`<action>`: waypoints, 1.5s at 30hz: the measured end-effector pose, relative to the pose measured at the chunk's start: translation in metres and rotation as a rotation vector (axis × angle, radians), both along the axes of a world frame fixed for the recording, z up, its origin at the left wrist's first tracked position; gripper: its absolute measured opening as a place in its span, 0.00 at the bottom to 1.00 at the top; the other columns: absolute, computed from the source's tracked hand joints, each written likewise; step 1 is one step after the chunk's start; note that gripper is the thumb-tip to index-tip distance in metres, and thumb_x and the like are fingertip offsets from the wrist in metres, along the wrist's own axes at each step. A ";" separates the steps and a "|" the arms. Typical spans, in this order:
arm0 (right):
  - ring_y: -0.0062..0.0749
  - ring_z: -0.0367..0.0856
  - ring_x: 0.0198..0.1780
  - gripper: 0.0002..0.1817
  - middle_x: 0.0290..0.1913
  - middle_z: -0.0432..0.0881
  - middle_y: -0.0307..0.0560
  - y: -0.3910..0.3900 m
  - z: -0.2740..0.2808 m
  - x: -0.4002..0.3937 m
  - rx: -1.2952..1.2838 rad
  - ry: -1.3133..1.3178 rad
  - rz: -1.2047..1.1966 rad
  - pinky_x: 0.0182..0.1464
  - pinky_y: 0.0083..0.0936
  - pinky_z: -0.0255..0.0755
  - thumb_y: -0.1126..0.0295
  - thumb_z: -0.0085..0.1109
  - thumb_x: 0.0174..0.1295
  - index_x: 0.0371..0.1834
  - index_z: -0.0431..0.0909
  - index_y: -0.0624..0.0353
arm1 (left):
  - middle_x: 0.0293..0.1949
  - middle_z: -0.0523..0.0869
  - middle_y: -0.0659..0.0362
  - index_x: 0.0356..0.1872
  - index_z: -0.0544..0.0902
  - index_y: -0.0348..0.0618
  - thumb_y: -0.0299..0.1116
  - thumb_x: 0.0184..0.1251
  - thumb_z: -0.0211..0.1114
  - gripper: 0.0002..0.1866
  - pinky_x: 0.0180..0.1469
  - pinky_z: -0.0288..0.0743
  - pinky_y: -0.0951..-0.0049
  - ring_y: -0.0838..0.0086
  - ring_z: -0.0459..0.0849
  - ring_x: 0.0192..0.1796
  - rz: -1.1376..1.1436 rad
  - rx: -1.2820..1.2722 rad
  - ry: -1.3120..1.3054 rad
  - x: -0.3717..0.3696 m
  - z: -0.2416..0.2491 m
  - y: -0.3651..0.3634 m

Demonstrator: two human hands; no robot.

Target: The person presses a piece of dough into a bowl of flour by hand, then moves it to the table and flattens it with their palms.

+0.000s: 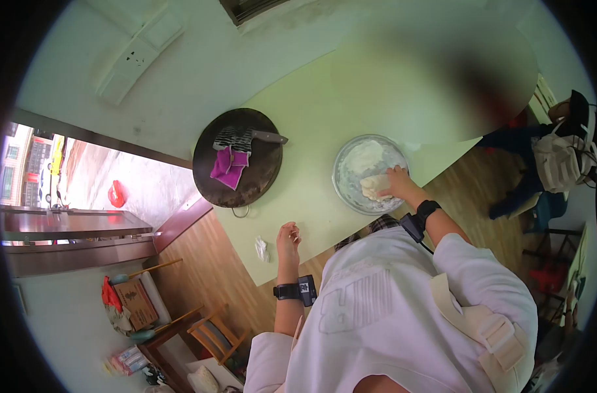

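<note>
My right hand point(396, 181) reaches into a round metal bowl point(338, 171), its fingers closed over a pale lump of dough point(375, 187). Beside the dough, loose white flour point(364, 156) lies on the bowl's bottom. My left hand point(288, 237) is held over the table near its front edge, fingers loosely curled and a little apart, with nothing seen in it. Close by on its left is a crumpled white scrap point(262, 249), perhaps tissue or plastic.
A round dark chopping board point(262, 173) on the pale green table point(305, 124) bears a cleaver point(236, 137) and a purple cloth point(231, 169). An open doorway point(108, 177) is at left. A wooden stool point(216, 337) stands below; bags point(570, 154) hang at right.
</note>
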State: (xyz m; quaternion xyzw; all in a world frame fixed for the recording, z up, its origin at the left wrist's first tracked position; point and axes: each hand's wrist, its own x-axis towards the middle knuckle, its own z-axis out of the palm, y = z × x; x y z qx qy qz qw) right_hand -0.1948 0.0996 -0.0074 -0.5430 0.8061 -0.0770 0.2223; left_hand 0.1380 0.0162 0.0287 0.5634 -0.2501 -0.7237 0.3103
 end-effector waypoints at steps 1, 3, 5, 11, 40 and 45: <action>0.52 0.67 0.47 0.39 0.40 0.70 0.65 -0.001 -0.002 -0.001 0.078 0.061 0.032 0.51 0.40 0.60 0.49 0.67 0.32 0.42 0.68 0.69 | 0.22 0.70 0.68 0.33 0.73 0.44 0.35 0.55 0.52 0.07 0.28 0.60 0.83 0.83 0.67 0.25 -0.008 -0.003 0.004 0.000 0.000 -0.001; 0.52 0.67 0.48 0.41 0.40 0.70 0.65 -0.003 0.002 0.001 0.154 0.126 0.061 0.51 0.41 0.61 0.51 0.70 0.28 0.43 0.67 0.70 | 0.23 0.72 0.66 0.33 0.73 0.43 0.33 0.56 0.51 0.07 0.27 0.60 0.84 0.84 0.67 0.25 -0.014 0.008 0.036 0.001 -0.002 -0.003; 0.50 0.68 0.49 0.42 0.41 0.72 0.61 -0.009 0.016 0.007 0.221 0.168 -0.028 0.51 0.40 0.62 0.57 0.73 0.24 0.45 0.66 0.68 | 0.24 0.72 0.66 0.33 0.73 0.43 0.33 0.56 0.51 0.07 0.27 0.60 0.83 0.84 0.67 0.25 -0.023 -0.005 0.048 -0.001 0.000 -0.003; 0.49 0.76 0.37 0.30 0.31 0.78 0.57 -0.016 0.008 0.000 0.203 0.176 -0.041 0.41 0.34 0.70 0.60 0.69 0.27 0.34 0.74 0.68 | 0.24 0.73 0.66 0.33 0.73 0.43 0.33 0.57 0.51 0.07 0.27 0.60 0.84 0.84 0.67 0.25 -0.028 -0.026 0.059 -0.005 0.003 -0.003; 0.47 0.74 0.33 0.16 0.28 0.76 0.53 -0.045 0.024 0.011 -0.290 -0.049 -0.320 0.37 0.36 0.68 0.56 0.53 0.47 0.23 0.73 0.61 | 0.24 0.72 0.66 0.33 0.73 0.43 0.34 0.55 0.51 0.08 0.28 0.61 0.83 0.83 0.68 0.26 -0.061 0.011 0.003 -0.007 -0.002 0.007; 0.48 0.73 0.37 0.17 0.33 0.74 0.55 -0.044 0.022 0.003 -0.149 -0.130 -0.091 0.39 0.37 0.67 0.58 0.56 0.44 0.28 0.70 0.61 | 0.25 0.73 0.67 0.33 0.74 0.44 0.33 0.57 0.51 0.06 0.28 0.61 0.83 0.84 0.67 0.26 -0.086 -0.012 -0.057 -0.008 -0.005 0.007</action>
